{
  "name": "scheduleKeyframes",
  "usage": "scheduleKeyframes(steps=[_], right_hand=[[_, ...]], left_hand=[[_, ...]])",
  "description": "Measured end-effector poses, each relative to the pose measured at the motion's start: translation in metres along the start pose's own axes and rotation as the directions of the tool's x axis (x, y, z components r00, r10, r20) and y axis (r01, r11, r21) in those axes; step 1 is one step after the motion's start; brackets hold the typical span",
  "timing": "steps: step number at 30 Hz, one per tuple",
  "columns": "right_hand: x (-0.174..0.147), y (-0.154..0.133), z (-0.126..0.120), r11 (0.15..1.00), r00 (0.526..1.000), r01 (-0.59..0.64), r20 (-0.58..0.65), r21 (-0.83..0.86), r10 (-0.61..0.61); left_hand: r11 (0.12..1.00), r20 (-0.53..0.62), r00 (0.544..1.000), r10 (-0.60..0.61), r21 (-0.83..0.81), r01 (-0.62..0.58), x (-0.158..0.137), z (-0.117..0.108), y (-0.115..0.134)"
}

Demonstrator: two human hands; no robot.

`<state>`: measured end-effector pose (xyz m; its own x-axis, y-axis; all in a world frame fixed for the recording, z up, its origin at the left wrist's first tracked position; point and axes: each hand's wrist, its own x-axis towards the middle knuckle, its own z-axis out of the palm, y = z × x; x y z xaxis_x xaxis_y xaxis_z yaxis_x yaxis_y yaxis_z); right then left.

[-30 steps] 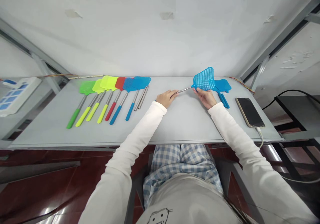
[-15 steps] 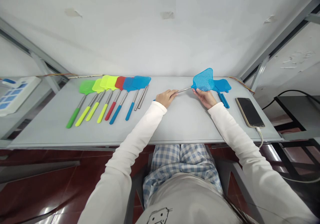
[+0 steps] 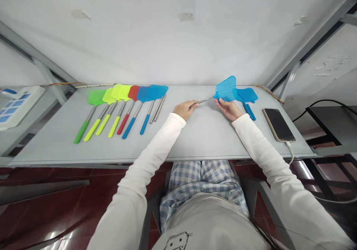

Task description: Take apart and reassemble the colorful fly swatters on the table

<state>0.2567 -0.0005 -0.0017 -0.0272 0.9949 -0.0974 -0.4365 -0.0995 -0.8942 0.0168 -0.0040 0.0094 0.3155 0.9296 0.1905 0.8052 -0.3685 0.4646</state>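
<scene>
Between my hands is a blue fly swatter (image 3: 225, 89) with a metal rod, its head raised over the back right of the table. My left hand (image 3: 185, 109) is closed around the rod's left part and hides the handle end. My right hand (image 3: 229, 109) pinches the neck just below the mesh head. Behind and right of it lie a loose blue swatter head (image 3: 247, 94) and blue handles (image 3: 249, 111). To the left, several finished-looking swatters lie in a row, among them a green one (image 3: 96, 98), a red one (image 3: 122, 124) and a blue one (image 3: 145, 124).
Thin metal rods (image 3: 159, 109) lie beside the row's right end. A phone (image 3: 279, 125) with a white cable is on the table (image 3: 206, 142) at the right. A white box with blue panels (image 3: 19, 106) stands at far left. The wall (image 3: 178, 49) rises behind the table.
The swatter's head has turned slightly and shifted a little left. The blue handle end that showed left of my left hand is now hidden. Both hands keep their hold.
</scene>
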Motion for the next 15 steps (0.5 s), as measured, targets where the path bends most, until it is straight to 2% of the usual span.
scheduleKeyframes(steps=[15], right_hand=[[-0.0002, 0.0011, 0.0011, 1.000, 1.000, 0.011, -0.007, 0.006, -0.011]], left_hand=[[1.000, -0.008, 1.000, 0.001, 0.017, -0.001, -0.0008, -0.0011, 0.0016]])
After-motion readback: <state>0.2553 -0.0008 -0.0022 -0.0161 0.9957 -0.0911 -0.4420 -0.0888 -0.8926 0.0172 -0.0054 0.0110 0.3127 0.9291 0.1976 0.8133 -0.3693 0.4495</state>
